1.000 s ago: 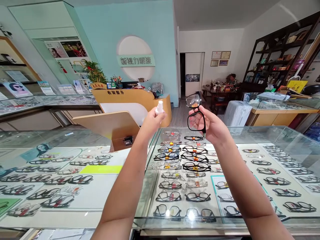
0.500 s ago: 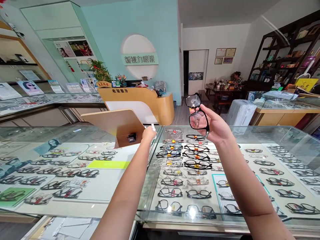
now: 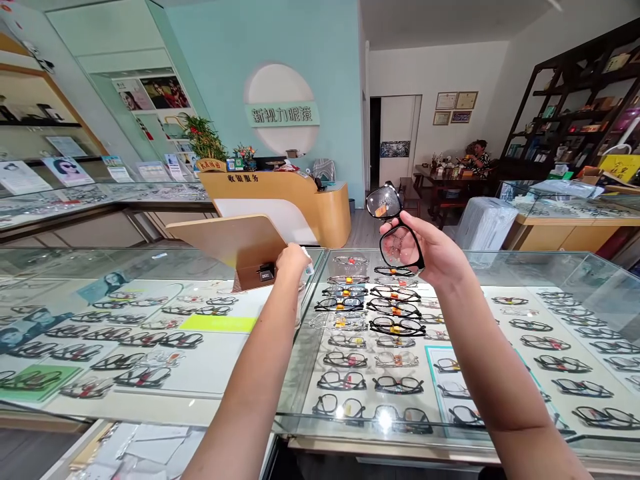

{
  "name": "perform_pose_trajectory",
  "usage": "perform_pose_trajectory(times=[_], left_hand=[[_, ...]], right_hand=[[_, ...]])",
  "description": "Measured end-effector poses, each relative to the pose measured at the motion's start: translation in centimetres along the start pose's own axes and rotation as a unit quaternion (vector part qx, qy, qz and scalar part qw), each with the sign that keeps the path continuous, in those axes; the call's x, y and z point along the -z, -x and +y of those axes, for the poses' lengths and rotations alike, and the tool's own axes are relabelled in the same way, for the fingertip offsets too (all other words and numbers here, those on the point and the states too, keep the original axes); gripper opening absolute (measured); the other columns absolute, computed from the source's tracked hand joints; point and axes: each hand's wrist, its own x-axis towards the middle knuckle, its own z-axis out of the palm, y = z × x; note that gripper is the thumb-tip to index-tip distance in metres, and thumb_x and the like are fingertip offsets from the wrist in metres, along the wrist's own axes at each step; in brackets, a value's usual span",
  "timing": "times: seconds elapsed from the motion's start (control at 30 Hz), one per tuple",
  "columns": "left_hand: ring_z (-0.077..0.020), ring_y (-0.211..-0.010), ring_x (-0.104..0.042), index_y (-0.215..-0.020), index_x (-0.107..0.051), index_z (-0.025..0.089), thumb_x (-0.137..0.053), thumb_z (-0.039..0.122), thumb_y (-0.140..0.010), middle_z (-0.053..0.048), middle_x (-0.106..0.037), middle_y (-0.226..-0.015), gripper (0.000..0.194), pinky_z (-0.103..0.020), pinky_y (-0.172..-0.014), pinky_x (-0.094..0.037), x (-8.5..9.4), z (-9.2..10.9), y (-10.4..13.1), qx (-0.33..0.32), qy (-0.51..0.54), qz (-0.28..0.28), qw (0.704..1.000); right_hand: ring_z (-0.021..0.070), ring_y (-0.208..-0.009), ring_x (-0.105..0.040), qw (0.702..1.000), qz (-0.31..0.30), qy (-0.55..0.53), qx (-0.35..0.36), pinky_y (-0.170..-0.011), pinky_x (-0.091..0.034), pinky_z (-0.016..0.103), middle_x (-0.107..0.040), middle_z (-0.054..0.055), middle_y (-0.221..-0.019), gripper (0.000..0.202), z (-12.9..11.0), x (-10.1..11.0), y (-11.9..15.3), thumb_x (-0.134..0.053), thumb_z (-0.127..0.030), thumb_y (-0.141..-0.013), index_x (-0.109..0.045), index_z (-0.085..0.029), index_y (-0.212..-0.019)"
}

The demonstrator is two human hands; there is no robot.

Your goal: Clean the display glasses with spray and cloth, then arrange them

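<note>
My right hand [image 3: 443,253] is closed on a pair of black-framed eyeglasses [image 3: 384,200], pinched near the bridge. They are held up on end, one lens above the other, with an orange sticker on the upper lens. My left hand [image 3: 290,264] is wrapped around a small white item with a green-marked label [image 3: 309,268]; most of it is hidden by my fingers. Just left of that hand, a tilted wooden board [image 3: 225,239] stands on the glass counter, its brown support behind. Beneath my right hand, rows of eyeglasses [image 3: 397,327] lie inside the glass case.
Glass display cases [image 3: 300,373] run across the front, with a yellow-green strip [image 3: 217,323] in the left one. A wooden service counter [image 3: 330,217] stands beyond. At the back right, a person [image 3: 477,159] is at a dark table. A wrapped grey block [image 3: 485,223] stands on the floor.
The eyeglasses have turned slightly in my right hand, and the orange sticker now shows on the upper lens. My left hand has shifted slightly left and up, turning the white item's label into view.
</note>
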Motion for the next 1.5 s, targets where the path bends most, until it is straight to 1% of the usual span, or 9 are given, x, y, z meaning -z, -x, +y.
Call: perform_pose_trajectory(times=[0.23,0.43,0.57,0.67,0.8,0.93,1.07,1.17,1.5], left_hand=[[-0.0432,-0.115,-0.079,-0.111,-0.079,0.024,-0.085,0.049,-0.084,-0.019,-0.084,-0.116,0.037,-0.048,-0.094,-0.061,5.0,-0.8,4.1,-0.093,-0.020,0.008,0.995],[-0.0421,-0.105,-0.079,-0.086,-0.074,0.023,-0.091,0.034,-0.067,-0.017,-0.083,-0.100,0.028,-0.046,-0.092,-0.060,0.3,-5.6,10.0,-0.095,-0.074,-0.079,0.990],[-0.0410,-0.112,-0.075,-0.095,-0.071,0.023,-0.071,0.036,-0.085,-0.021,-0.079,-0.119,0.017,-0.045,-0.091,-0.057,-1.9,-9.3,13.0,-0.113,-0.046,-0.048,0.991],[-0.0352,-0.099,-0.072,-0.078,-0.057,0.025,-0.064,0.033,-0.086,-0.014,-0.075,-0.096,0.013,-0.040,-0.084,-0.052,-1.4,-10.1,13.5,-0.131,0.006,-0.021,0.991],[-0.0250,-0.076,-0.058,-0.073,-0.038,0.027,-0.055,0.039,-0.087,-0.004,-0.056,-0.072,0.026,-0.035,-0.071,-0.042,1.4,-7.8,13.6,-0.155,0.123,0.023,0.980],[-0.0203,-0.072,-0.054,-0.082,-0.036,0.027,-0.041,0.051,-0.093,-0.001,-0.052,-0.077,0.027,-0.031,-0.067,-0.044,5.3,-2.2,15.2,-0.209,0.256,0.038,0.943],[-0.0200,-0.072,-0.056,-0.087,-0.049,0.026,-0.059,0.057,-0.087,-0.001,-0.056,-0.083,0.033,-0.031,-0.064,-0.045,8.4,4.4,18.1,-0.291,0.501,-0.063,0.813],[-0.0168,-0.066,-0.047,-0.086,-0.049,0.026,-0.066,0.054,-0.087,0.000,-0.051,-0.079,0.033,-0.030,-0.061,-0.040,9.0,7.8,19.5,-0.336,0.555,-0.093,0.755],[-0.0160,-0.073,-0.055,-0.095,-0.063,0.022,-0.067,0.051,-0.092,0.000,-0.059,-0.084,0.030,-0.029,-0.069,-0.049,7.8,9.3,19.6,-0.424,0.565,-0.157,0.691]], right_hand=[[0.0134,-0.076,-0.072,1.000,0.001,0.003,-0.012,-0.076,-0.062,0.025,-0.082,0.003,-0.096,0.032,-0.3,-0.1,0.3,-0.097,-0.045,-0.086,-0.078,-0.021,-0.091],[0.0129,-0.076,-0.073,1.000,-0.004,0.000,-0.018,-0.073,-0.062,0.023,-0.084,0.004,-0.102,0.032,-0.3,-0.3,0.4,-0.096,-0.047,-0.086,-0.079,-0.021,-0.092],[0.0128,-0.076,-0.072,1.000,-0.009,0.002,-0.023,-0.073,-0.062,0.024,-0.084,0.004,-0.104,0.031,-0.4,-0.3,0.5,-0.094,-0.047,-0.089,-0.078,-0.021,-0.091],[0.0129,-0.076,-0.072,1.000,-0.016,0.003,-0.018,-0.072,-0.062,0.024,-0.084,0.004,-0.104,0.031,-0.6,-0.3,0.6,-0.094,-0.048,-0.089,-0.078,-0.021,-0.090],[0.0128,-0.077,-0.073,0.999,-0.040,-0.005,-0.019,-0.074,-0.063,0.023,-0.083,0.004,-0.100,0.033,-0.7,-0.4,0.8,-0.097,-0.048,-0.085,-0.080,-0.021,-0.091],[0.0135,-0.078,-0.073,0.999,-0.037,-0.002,-0.021,-0.074,-0.062,0.024,-0.083,0.003,-0.101,0.033,-0.6,-0.2,0.9,-0.097,-0.048,-0.085,-0.081,-0.021,-0.092],[0.0128,-0.076,-0.069,1.000,-0.021,-0.004,-0.020,-0.069,-0.057,0.024,-0.080,0.002,-0.099,0.036,-0.5,0.2,0.7,-0.098,-0.050,-0.084,-0.082,-0.020,-0.097],[0.0121,-0.071,-0.062,1.000,-0.007,0.003,-0.009,-0.065,-0.053,0.025,-0.075,0.001,-0.090,0.039,-0.5,0.4,0.5,-0.100,-0.050,-0.081,-0.083,-0.019,-0.097],[0.0116,-0.069,-0.051,0.999,0.018,0.048,0.017,-0.063,-0.045,0.025,-0.062,-0.002,-0.078,0.038,-0.4,0.3,0.0,-0.102,-0.048,-0.079,-0.081,-0.018,-0.091]])
